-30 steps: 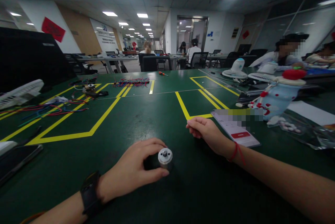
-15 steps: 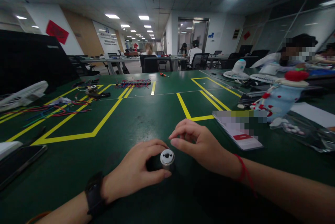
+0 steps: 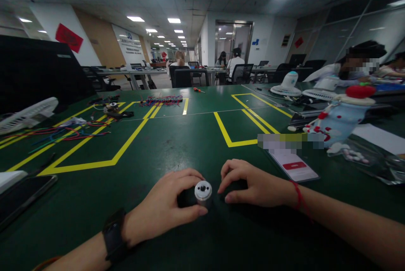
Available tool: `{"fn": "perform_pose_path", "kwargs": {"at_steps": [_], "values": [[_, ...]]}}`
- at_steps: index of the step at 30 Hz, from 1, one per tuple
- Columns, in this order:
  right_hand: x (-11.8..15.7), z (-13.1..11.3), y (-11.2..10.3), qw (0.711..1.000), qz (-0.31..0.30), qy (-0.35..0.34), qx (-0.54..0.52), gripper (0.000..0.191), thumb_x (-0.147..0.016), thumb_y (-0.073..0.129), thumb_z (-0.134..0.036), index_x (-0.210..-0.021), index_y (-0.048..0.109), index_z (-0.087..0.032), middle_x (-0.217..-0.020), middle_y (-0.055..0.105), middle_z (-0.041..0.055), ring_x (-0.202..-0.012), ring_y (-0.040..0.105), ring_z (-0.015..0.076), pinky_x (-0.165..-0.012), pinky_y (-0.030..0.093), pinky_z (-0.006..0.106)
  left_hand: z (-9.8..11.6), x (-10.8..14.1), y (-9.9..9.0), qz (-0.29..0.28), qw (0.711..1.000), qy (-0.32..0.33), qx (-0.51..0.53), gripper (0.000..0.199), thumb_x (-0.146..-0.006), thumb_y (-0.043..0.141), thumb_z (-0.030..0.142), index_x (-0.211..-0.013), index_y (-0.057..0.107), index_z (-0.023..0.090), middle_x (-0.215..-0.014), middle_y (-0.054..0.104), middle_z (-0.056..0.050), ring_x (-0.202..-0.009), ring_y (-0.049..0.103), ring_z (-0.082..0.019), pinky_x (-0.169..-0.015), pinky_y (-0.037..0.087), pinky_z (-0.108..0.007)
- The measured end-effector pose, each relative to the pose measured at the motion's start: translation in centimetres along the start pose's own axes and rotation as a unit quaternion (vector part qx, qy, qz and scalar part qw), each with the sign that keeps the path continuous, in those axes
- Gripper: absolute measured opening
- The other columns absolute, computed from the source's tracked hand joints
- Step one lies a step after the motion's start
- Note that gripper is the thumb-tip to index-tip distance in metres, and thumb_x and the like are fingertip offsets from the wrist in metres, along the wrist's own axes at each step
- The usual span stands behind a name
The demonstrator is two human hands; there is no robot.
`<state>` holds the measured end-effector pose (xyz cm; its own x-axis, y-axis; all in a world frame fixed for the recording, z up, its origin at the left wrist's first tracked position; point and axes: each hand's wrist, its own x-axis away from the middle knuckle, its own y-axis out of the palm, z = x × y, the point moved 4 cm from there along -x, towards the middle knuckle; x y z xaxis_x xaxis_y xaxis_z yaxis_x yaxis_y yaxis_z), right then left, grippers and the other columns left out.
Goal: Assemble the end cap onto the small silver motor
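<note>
A small silver metal cylinder (image 3: 203,191) stands upright on the green table, a dark hole and two smaller ones in its pale round top. My left hand (image 3: 172,197), with a black watch at the wrist, curls round it, thumb on the near side and fingers on the far side. Just right of the cylinder, my right hand (image 3: 247,182) hovers low over the table. Its thumb and fingers are apart with nothing between them, and it does not touch the cylinder. A red string circles the right wrist.
A white-and-red card (image 3: 297,167) lies beyond my right forearm, near a blue cup (image 3: 344,121) with a red lid. Coloured wires (image 3: 85,129) spread at left, above a phone (image 3: 28,199). An orange screwdriver (image 3: 198,90) rests far back. People sit beyond.
My right hand has moved down and to the right, from above the cylinder to beside it, and its fingers have spread. The left hand has stayed on the cylinder.
</note>
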<state>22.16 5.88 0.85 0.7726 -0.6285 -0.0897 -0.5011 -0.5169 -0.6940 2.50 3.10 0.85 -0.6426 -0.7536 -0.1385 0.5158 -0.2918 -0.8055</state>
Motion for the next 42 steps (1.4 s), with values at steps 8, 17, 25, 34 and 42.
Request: {"fn": "perform_pose_path", "kwargs": {"at_steps": [8,17,25,34,42], "values": [[0.0,5.0,-1.8,0.899,0.238,0.120,-0.349,0.021,-0.084,0.059,-0.035,-0.086,0.062,-0.014,-0.077,0.055,0.0008,-0.067,0.051,0.0102,-0.065,0.041,0.026,0.1,0.1,0.0,0.006,1.000,0.008,0.003,0.030,-0.081,0.069,0.034,-0.108,0.061,0.025,-0.116,0.060,-0.004,-0.103,0.056,-0.025,-0.089,0.042,-0.036],[0.0,1.9,-0.8,0.977,0.110,0.098,-0.154,0.014,-0.080,0.065,-0.029,-0.081,0.065,-0.014,-0.077,0.059,0.0007,-0.066,0.051,0.0110,-0.059,0.039,0.024,0.0,0.0,0.2,-0.010,1.000,0.004,0.002,0.026,-0.082,0.068,0.032,-0.106,0.061,0.026,-0.114,0.059,0.000,-0.102,0.056,-0.022,-0.088,0.040,-0.033],[-0.1,0.1,0.0,0.998,0.042,-0.028,0.025,0.013,-0.073,0.072,-0.025,-0.084,0.071,-0.019,-0.096,0.057,0.0030,-0.087,0.055,0.0153,-0.080,0.044,0.030,0.1,0.0,0.1,-0.010,1.000,0.002,-0.006,0.026,-0.082,0.068,0.032,-0.107,0.061,0.027,-0.114,0.059,0.001,-0.102,0.055,-0.022,-0.088,0.040,-0.032],[-1.8,-3.7,1.1,0.979,0.196,-0.037,-0.032,0.009,-0.080,0.066,-0.023,-0.087,0.070,-0.019,-0.095,0.054,0.0018,-0.085,0.054,0.0123,-0.074,0.045,0.026,-0.2,0.1,0.2,0.015,1.000,0.012,-0.014,0.024,-0.079,0.070,0.029,-0.102,0.061,0.026,-0.110,0.060,0.001,-0.101,0.056,-0.023,-0.086,0.041,-0.032],[-1.4,-3.9,1.1,0.979,0.192,-0.045,-0.046,0.013,-0.082,0.063,-0.024,-0.092,0.071,-0.020,-0.100,0.054,0.0035,-0.092,0.054,0.0138,-0.083,0.043,0.028,0.2,-0.1,0.2,0.010,1.000,0.014,-0.002,0.020,-0.080,0.069,0.028,-0.098,0.063,0.025,-0.107,0.061,0.000,-0.098,0.057,-0.022,-0.087,0.042,-0.033]]}}
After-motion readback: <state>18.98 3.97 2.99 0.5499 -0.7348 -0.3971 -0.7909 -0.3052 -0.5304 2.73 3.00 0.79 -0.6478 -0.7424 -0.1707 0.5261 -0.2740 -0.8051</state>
